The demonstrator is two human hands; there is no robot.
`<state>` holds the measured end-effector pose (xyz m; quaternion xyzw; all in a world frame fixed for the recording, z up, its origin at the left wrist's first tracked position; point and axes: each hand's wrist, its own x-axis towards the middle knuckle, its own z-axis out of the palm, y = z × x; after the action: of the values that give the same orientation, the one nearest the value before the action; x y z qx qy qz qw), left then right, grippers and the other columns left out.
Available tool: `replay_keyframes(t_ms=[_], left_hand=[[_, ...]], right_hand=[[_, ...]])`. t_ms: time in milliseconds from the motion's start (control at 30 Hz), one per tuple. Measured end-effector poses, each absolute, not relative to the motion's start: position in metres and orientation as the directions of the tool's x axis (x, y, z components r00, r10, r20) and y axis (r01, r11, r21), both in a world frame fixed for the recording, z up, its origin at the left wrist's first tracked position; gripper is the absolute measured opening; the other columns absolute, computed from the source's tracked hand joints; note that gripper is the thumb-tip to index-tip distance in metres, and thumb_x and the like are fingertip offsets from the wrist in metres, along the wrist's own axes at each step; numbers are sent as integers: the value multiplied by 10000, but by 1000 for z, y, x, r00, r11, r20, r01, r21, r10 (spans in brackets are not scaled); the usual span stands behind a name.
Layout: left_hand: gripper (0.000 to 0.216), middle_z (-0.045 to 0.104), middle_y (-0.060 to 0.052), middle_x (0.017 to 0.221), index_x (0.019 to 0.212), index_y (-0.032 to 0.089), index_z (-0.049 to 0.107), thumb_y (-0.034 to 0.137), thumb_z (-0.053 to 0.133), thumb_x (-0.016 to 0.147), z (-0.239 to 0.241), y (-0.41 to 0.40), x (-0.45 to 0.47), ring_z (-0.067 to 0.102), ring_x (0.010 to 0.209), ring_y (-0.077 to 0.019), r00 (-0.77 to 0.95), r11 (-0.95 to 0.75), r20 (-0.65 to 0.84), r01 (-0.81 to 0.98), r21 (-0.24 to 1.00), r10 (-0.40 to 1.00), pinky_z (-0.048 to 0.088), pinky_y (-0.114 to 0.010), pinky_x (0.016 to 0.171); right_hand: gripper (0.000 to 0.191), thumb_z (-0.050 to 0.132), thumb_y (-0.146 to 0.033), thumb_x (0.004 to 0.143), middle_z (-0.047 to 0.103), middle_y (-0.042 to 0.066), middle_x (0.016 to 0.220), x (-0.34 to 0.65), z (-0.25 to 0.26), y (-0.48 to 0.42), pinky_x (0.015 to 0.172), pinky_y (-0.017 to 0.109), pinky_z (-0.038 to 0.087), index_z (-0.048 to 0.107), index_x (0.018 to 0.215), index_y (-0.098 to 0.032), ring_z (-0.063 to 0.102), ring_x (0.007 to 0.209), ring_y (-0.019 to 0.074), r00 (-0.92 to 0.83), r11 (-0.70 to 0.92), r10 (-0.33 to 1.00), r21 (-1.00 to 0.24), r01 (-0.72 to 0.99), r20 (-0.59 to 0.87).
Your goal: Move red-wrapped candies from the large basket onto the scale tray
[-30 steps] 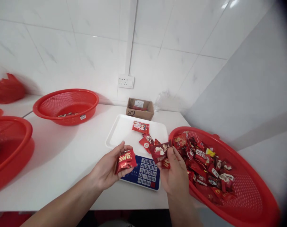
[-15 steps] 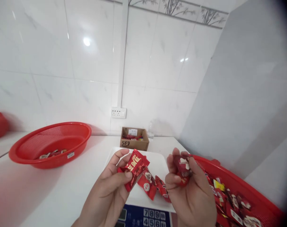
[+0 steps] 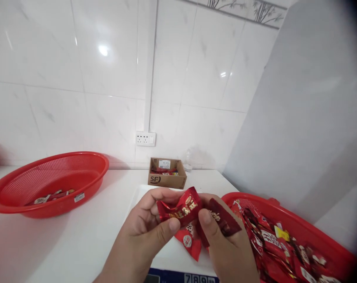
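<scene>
A shiny red candy packet (image 3: 182,210) with gold lettering is pinched between the thumb and fingers of my left hand (image 3: 143,232). Beside it, my right hand (image 3: 225,245) is closed on a dark red candy packet (image 3: 225,220), its thumb across the front. The two hands meet over a white scale tray (image 3: 166,251), fingers close together. Below them, another red candy packet (image 3: 190,243) lies on the tray, partly covered by the hands. The dark blue keypad panel (image 3: 172,275) of the scale shows at the bottom edge.
On the right stands a red basket (image 3: 302,220) full of mixed candy packets. A red colander (image 3: 86,173) at left holds a few packets. Behind the tray sits a small cardboard box (image 3: 169,181) with packets inside, near a wall socket (image 3: 145,138).
My hands have come together from apart, bringing both packets side by side. The right hand has turned, showing the dark red packet's printed face. The view has shifted slightly.
</scene>
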<state>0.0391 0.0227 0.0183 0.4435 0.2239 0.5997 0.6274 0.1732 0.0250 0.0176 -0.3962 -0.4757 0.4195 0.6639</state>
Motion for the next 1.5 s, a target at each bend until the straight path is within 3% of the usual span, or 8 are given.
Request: replay_keyframes(t_ms=[133, 267, 500, 767, 1000, 1167, 1300, 1500], left_hand=[[201, 715, -3, 1006, 1022, 293, 692, 291, 690, 820, 14, 24, 36, 656, 910, -143, 200, -170, 292, -469, 867, 935, 533, -220, 830], [186, 707, 1, 955, 1013, 300, 686, 347, 664, 835, 12, 22, 35, 655, 855, -144, 105, -213, 284, -435, 875, 953, 548, -232, 789], [136, 658, 24, 732, 859, 242, 689, 299, 753, 753, 15, 19, 33, 603, 664, -99, -71, -305, 309, -471, 828, 948, 514, -151, 585], [92, 638, 34, 695, 813, 232, 695, 243, 759, 748, 19, 18, 38, 566, 641, -70, -146, -373, 347, -494, 785, 926, 501, -119, 588], [82, 631, 40, 731, 902, 266, 685, 273, 691, 820, 17, 15, 35, 588, 679, -69, -88, -355, 356, -462, 813, 930, 517, -116, 618], [252, 671, 52, 831, 1065, 353, 652, 273, 684, 829, 15, 10, 38, 613, 703, -62, 25, -398, 441, -384, 833, 897, 526, -124, 686], [259, 687, 52, 800, 1015, 336, 684, 232, 733, 783, 18, 5, 43, 628, 709, -58, 14, -345, 376, -370, 863, 927, 502, -88, 657], [271, 727, 27, 838, 995, 295, 692, 242, 767, 740, 23, -1, 47, 668, 764, -101, -50, -308, 312, -362, 880, 949, 530, -130, 695]], right_hand=[[291, 730, -494, 697, 594, -35, 542, 173, 19, 21, 441, 187, 457, 676, 751, -213, 536, 482, 102, 218, 321, 930, -943, -85, 297], [251, 708, -450, 734, 578, -36, 507, 176, 19, 18, 403, 203, 446, 662, 697, -206, 519, 441, 109, 238, 387, 896, -922, -5, 375], [236, 733, -431, 708, 539, -38, 448, 182, 16, 9, 348, 215, 378, 665, 664, -209, 477, 386, 113, 206, 369, 903, -926, 79, 377], [196, 727, -416, 686, 558, -33, 501, 183, 20, 3, 390, 229, 409, 671, 718, -230, 499, 437, 129, 234, 321, 914, -943, 83, 331], [198, 748, -409, 674, 554, -44, 499, 181, 21, 5, 398, 221, 428, 676, 737, -235, 517, 448, 125, 247, 299, 927, -954, -27, 284], [180, 693, -415, 743, 550, -47, 481, 178, 23, 9, 345, 228, 382, 662, 709, -241, 497, 400, 123, 222, 369, 910, -928, -44, 351], [161, 679, -397, 762, 561, -49, 493, 179, 22, 9, 351, 224, 373, 655, 719, -244, 495, 400, 118, 198, 377, 909, -926, -21, 366], [166, 686, -398, 752, 564, -42, 530, 188, 26, 12, 403, 228, 400, 656, 702, -243, 517, 466, 127, 126, 370, 920, -928, 31, 371]])
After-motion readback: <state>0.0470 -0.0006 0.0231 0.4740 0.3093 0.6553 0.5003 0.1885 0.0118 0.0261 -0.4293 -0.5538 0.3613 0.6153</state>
